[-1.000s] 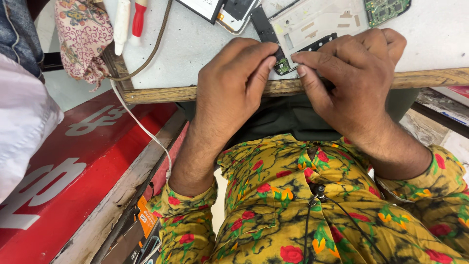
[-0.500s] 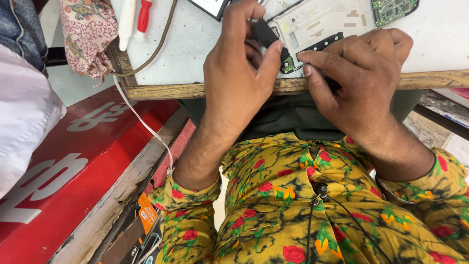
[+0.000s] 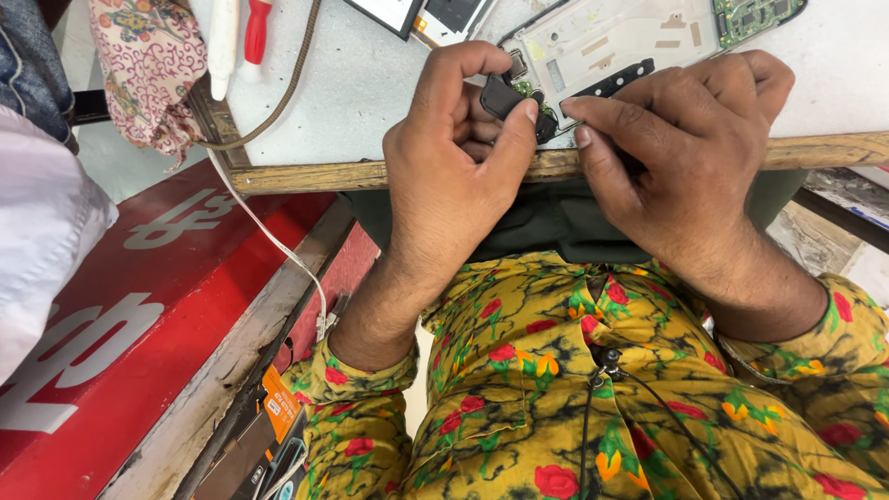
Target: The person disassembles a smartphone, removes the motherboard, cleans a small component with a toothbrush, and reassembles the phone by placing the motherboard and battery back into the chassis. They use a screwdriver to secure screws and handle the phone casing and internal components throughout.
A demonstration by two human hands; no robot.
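Note:
My left hand [image 3: 458,157] pinches a small black part [image 3: 505,94] between thumb and fingers, at the near corner of an opened phone body [image 3: 611,51] that lies on the white table top [image 3: 370,93]. My right hand [image 3: 681,148] rests on the table's wooden front edge, its fingertips pressed against the phone body's near side next to the black part. A green circuit board [image 3: 755,17] sits at the phone's far right end. My yellow flowered shirt fills the lower frame.
A red-handled tool [image 3: 257,28] and a white tool [image 3: 223,46] lie at the table's far left beside a patterned cloth [image 3: 148,65]. Another opened device [image 3: 417,14] lies at the top. A white cable [image 3: 269,236] hangs off the edge over a red board [image 3: 111,315].
My left hand has lifted from the phone's edge and now pinches the small black part, raised above the corner. My right hand has stayed on the phone's near side.

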